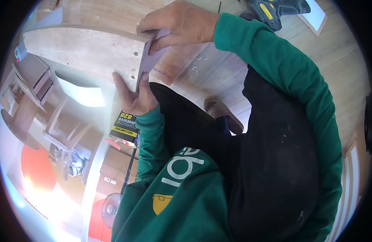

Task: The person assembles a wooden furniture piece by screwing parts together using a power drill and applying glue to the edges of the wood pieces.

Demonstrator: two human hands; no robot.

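Note:
A long pale plywood board (85, 50) reaches from the far left to the middle, with two dark spots near its right end. A shorter end board (147, 58) meets it there at a corner. My right hand (178, 24) grips the top of this corner, fingers bent over the end board. Lower down, my left hand (141, 99) pinches the same corner, with the thumb by the end board and a finger along the long board's face. Part of both palms is hidden.
A black-and-yellow power drill (270, 10) lies on the wood floor at the far right. White scraps (200, 58) are scattered near my shoe (222, 113). A black-and-yellow container (125, 127) stands beside my left forearm. Wooden furniture (32, 80) and a fan (110, 209) are at the left.

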